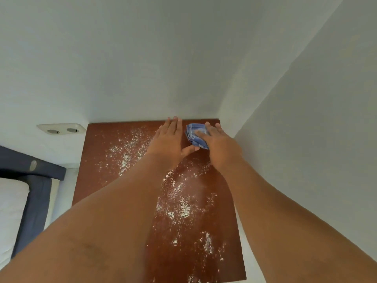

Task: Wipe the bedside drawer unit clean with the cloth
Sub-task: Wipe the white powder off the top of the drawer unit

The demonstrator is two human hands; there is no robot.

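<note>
The blue cloth [196,136] lay bunched at the 1 o'clock corner atop the drawer unit [102,180], close to the wall. I had the right hand [219,145] pressing down on it, fingers straight and apart. The left hand [169,139] lay flat at the cloth's 9 o'clock, fingers straight, thumb at its edge. White powder [181,207] speckled the top toward 6 and 9 o'clock. A double socket [61,129] sat at 10 o'clock.

The back wall [142,58] and side wall [318,123] are closing off the far and right edges of the drawer unit [98,160]; the bed frame [38,193] is standing near its left edge; its near edge is lying open.
</note>
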